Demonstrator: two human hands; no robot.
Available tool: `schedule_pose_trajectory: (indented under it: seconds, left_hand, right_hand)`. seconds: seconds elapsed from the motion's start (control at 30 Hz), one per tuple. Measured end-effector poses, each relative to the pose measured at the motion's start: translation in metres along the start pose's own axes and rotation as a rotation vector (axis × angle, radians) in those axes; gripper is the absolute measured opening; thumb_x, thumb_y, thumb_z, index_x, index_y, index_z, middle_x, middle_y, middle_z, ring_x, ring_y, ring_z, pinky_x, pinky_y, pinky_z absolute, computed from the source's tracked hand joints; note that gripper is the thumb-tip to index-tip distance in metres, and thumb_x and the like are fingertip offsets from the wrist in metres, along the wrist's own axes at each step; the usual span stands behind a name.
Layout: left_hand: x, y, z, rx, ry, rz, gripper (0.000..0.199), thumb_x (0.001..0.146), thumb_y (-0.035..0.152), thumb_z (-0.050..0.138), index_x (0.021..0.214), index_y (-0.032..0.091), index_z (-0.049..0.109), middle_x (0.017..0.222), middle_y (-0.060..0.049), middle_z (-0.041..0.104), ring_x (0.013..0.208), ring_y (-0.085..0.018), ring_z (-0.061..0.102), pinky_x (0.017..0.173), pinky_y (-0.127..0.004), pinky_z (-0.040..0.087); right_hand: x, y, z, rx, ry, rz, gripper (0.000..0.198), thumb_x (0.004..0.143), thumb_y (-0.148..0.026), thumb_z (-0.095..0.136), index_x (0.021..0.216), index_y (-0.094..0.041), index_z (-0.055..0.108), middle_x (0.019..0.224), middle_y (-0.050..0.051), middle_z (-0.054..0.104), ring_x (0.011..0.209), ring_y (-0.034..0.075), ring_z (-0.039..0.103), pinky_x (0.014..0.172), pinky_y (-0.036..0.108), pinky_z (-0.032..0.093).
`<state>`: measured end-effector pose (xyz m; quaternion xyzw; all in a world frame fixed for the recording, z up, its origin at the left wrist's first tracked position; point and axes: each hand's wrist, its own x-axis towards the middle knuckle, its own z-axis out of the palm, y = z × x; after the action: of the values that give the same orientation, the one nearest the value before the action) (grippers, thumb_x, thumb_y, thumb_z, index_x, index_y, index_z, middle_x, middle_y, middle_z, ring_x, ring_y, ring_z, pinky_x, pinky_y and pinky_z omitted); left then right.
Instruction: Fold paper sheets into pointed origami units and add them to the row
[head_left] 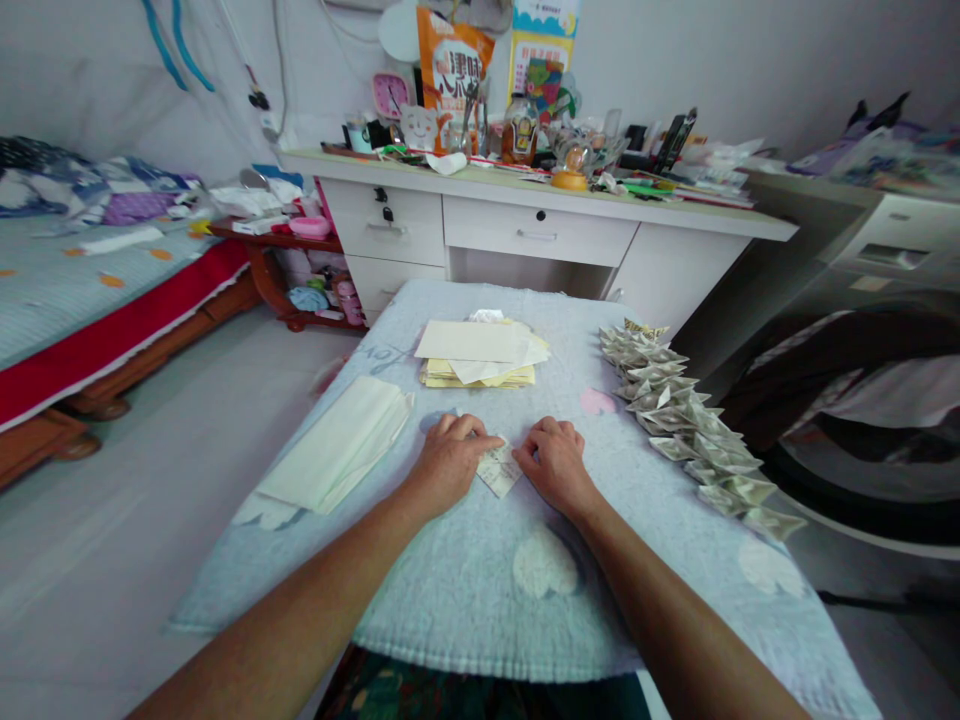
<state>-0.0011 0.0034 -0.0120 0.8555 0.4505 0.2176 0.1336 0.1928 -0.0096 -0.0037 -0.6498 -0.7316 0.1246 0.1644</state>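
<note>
A small folded piece of printed paper [500, 472] lies on the cloth-covered table, one corner pointing toward me. My left hand [452, 455] is at its left upper edge, thumb and fingers closed on the paper. At the opposite edge my right hand [553, 458] is curled, with thumb and fingertips pinched at the paper's side; the exact contact there is partly hidden. Just beyond the hands is a stack of yellowish paper [480, 345] with loose pale sheets on top. Left of my left hand rests a pile of pale green-white sheets [337, 440].
Folded pointed paper pieces [675, 410] stand in rows along the table's right side. The light blue cloth [450, 610] covers the table. Beyond are a white desk [525, 225] with clutter, a bed [97, 290] at left and a washing machine [885, 240] at right.
</note>
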Motion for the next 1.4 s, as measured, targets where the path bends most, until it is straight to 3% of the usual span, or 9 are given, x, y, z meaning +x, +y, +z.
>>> schedule_pose_trajectory:
  seconds: [0.37, 0.7, 0.87, 1.0, 1.13, 1.4]
  left_hand:
    - [0.005, -0.001, -0.002, -0.081, -0.023, -0.054, 0.028, 0.088, 0.022, 0.052, 0.106, 0.031, 0.072, 0.097, -0.004, 0.058, 0.093, -0.020, 0.046, 0.088, -0.037, 0.037]
    - [0.005, -0.002, -0.003, -0.062, -0.039, -0.059, 0.029, 0.085, 0.020, 0.055, 0.106, 0.032, 0.072, 0.098, -0.004, 0.057, 0.095, -0.020, 0.047, 0.088, -0.037, 0.037]
    - [0.006, -0.002, -0.002, -0.058, -0.047, -0.057, 0.030, 0.085, 0.020, 0.055, 0.106, 0.032, 0.072, 0.098, -0.004, 0.057, 0.094, -0.020, 0.047, 0.087, -0.037, 0.037]
    - [0.006, -0.002, -0.002, -0.060, -0.045, -0.047, 0.029, 0.085, 0.022, 0.055, 0.107, 0.032, 0.071, 0.097, -0.004, 0.057, 0.094, -0.020, 0.047, 0.088, -0.037, 0.037]
    - [0.006, -0.002, -0.002, -0.066, -0.032, -0.035, 0.029, 0.085, 0.021, 0.055, 0.107, 0.031, 0.071, 0.097, -0.005, 0.057, 0.094, -0.020, 0.047, 0.088, -0.037, 0.038]
    - [0.002, -0.005, -0.002, -0.036, -0.050, -0.091, 0.039, 0.083, 0.017, 0.053, 0.116, 0.035, 0.066, 0.105, -0.004, 0.057, 0.098, -0.021, 0.046, 0.089, -0.037, 0.035]
  right_hand:
    - [-0.002, -0.002, -0.004, -0.093, 0.002, -0.001, 0.021, 0.086, -0.036, 0.060, 0.075, -0.019, 0.066, 0.096, 0.007, 0.057, 0.096, 0.023, 0.044, 0.082, 0.036, 0.030]
    - [-0.001, 0.008, -0.011, -0.081, -0.009, 0.024, 0.020, 0.086, -0.035, 0.059, 0.075, -0.019, 0.064, 0.100, 0.007, 0.056, 0.097, 0.024, 0.044, 0.080, 0.036, 0.030]
    - [-0.002, 0.010, -0.011, -0.013, 0.082, 0.031, 0.017, 0.090, -0.033, 0.050, 0.093, -0.021, 0.061, 0.101, 0.006, 0.056, 0.097, 0.023, 0.045, 0.083, 0.036, 0.031]
    - [-0.004, -0.005, -0.002, -0.042, 0.121, -0.073, 0.038, 0.085, -0.044, 0.055, 0.114, -0.019, 0.054, 0.114, 0.010, 0.054, 0.104, 0.026, 0.044, 0.092, 0.039, 0.030]
    - [-0.003, -0.016, 0.006, -0.116, 0.099, -0.083, 0.057, 0.085, -0.050, 0.052, 0.127, -0.012, 0.045, 0.124, 0.016, 0.051, 0.114, 0.029, 0.041, 0.100, 0.043, 0.025]
    - [0.000, -0.018, 0.009, -0.159, 0.045, -0.061, 0.070, 0.084, -0.053, 0.050, 0.140, -0.014, 0.033, 0.138, 0.017, 0.043, 0.124, 0.032, 0.035, 0.105, 0.051, 0.019]
